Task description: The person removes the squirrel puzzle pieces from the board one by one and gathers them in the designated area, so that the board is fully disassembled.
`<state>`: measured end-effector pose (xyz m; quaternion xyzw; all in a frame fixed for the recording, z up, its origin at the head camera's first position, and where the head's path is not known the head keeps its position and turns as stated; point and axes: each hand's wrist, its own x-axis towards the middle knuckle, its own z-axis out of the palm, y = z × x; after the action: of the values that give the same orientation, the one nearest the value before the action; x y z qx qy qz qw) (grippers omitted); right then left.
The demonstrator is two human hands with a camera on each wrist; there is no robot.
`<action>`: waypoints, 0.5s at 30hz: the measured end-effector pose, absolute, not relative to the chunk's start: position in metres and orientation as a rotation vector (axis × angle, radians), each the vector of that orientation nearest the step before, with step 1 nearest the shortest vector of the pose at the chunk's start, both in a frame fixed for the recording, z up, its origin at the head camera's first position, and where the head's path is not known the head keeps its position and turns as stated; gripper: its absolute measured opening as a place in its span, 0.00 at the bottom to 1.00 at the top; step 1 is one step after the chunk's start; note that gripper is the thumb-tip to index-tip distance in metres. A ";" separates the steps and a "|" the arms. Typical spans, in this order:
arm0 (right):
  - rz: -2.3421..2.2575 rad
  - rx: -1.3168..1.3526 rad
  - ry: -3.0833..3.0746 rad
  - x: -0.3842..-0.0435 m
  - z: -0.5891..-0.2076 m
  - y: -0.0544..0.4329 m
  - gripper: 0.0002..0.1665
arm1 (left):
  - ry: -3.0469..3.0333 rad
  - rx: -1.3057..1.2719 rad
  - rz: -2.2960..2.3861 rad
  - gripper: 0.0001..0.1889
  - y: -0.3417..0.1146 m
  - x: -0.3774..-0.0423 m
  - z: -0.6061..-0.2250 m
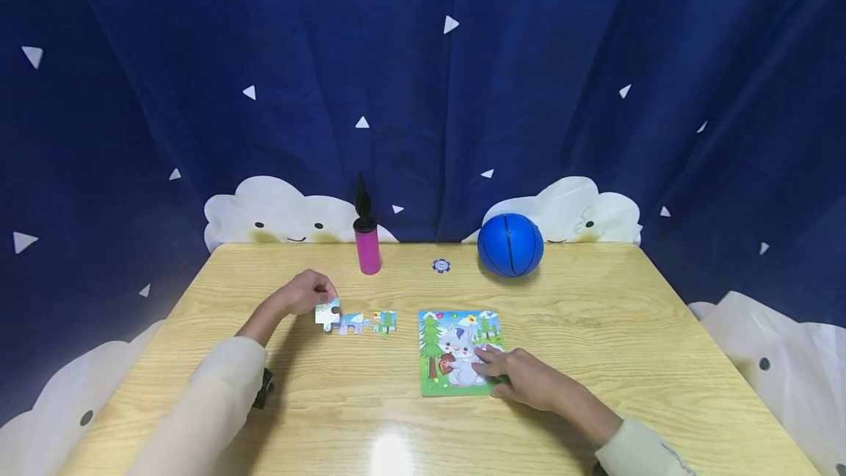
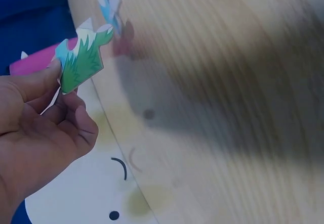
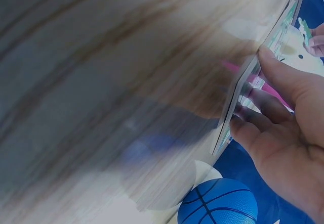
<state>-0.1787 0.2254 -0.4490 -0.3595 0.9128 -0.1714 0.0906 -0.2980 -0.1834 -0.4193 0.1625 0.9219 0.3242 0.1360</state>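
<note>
Navy curtain (image 1: 396,94) patterned with white triangles hangs behind the wooden desk (image 1: 595,300); we take all positions from the squirrel board (image 1: 456,377), flat on that desk.

Well left of the board, our left hand (image 1: 305,292) pinches a puzzle piece (image 1: 324,313) by its edge between thumb and fingers. We judge the step as handling one piece while steadying the board: keep the tabs uncovered, turn the green-printed face up before lowering, and avoid nudging neighbouring pieces. We bring this arm in from the near left.

Between hand and board lie the loose pieces (image 1: 355,323); the pink pump (image 1: 369,252) stands beyond the board, to its left. Past the board's far edge lies the blue-and-white chip (image 1: 441,266); farther right, the blue ball (image 1: 511,244).

At the board's right side, our right hand (image 1: 529,380) slants in from the near right, fingers unclenched, resting on its face. Press lightly, preventing slip.
</note>
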 end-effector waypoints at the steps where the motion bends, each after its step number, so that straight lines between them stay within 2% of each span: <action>1: -0.511 -1.065 2.712 -0.179 -0.449 0.226 0.29 | 2.662 0.462 0.931 0.07 -0.186 -0.297 -0.420; 15: -0.525 -1.056 2.712 -0.178 -0.450 0.225 0.29 | 2.664 0.330 0.850 0.06 -0.193 -0.290 -0.431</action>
<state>-0.1779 0.2254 -0.4495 -0.3554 0.9132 -0.1766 0.0920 -0.2897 -0.1927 -0.4313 0.1158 0.9335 0.2978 0.1624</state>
